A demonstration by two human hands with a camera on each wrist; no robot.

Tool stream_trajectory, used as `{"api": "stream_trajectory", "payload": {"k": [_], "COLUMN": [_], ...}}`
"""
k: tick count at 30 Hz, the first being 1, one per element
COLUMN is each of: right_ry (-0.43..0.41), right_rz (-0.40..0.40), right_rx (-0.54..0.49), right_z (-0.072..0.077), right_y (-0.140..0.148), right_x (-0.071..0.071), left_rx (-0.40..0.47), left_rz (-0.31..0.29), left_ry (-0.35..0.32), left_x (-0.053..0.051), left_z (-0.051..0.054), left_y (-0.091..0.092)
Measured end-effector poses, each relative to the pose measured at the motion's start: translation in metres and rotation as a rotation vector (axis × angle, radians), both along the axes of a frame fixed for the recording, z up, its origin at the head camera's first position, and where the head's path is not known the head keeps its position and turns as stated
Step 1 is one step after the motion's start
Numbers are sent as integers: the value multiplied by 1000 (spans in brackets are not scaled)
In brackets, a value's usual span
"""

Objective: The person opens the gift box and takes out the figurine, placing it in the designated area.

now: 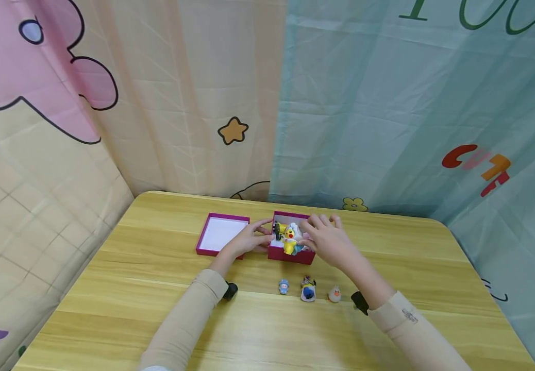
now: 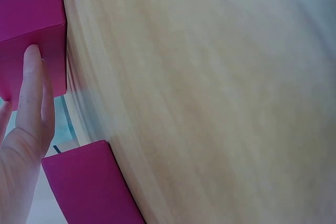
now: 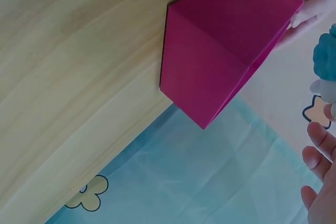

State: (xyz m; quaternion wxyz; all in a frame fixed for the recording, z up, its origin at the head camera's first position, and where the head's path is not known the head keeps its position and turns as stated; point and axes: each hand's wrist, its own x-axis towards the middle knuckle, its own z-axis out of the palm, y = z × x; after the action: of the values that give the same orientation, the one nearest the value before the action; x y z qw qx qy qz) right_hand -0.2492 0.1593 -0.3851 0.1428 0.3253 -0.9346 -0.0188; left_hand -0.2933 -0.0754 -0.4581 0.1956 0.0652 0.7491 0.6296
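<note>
My left hand (image 1: 251,238) rests its nearly straight fingers (image 2: 32,85) against the left side of a magenta box (image 1: 290,255). Above that box, my right hand (image 1: 328,238) pinches a yellow toy figurine (image 1: 289,246) with white and blue parts. In the right wrist view, a teal and white part of the figurine (image 3: 326,59) shows by the fingertips. Behind it, a black and yellow toy (image 1: 278,230) is inside the box. The hand and the figurine hide much of the box's contents.
A white-lined magenta lid (image 1: 221,234) lies left of the box. In front stand a small blue figurine (image 1: 283,286), a blue and white figurine (image 1: 308,289) and a pale duck-like toy (image 1: 334,294). Curtains (image 1: 202,103) hang behind the wooden table (image 1: 133,288).
</note>
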Motion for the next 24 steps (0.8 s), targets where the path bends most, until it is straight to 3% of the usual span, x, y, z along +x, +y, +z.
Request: {"api": "stream_trajectory", "payload": {"k": [9,24], "right_ry": [30,-26], "right_rz": [71,161], "right_rx": [-8,5], "right_z": [-11,-28], "right_y": [-2,-5], "right_x": [15,45], "left_rx": [-11,-15], "left_rz": [9,-3], "left_ry": [7,8], "left_x": [0,-1], "left_z": [0,-2], "left_y": [2,0]}}
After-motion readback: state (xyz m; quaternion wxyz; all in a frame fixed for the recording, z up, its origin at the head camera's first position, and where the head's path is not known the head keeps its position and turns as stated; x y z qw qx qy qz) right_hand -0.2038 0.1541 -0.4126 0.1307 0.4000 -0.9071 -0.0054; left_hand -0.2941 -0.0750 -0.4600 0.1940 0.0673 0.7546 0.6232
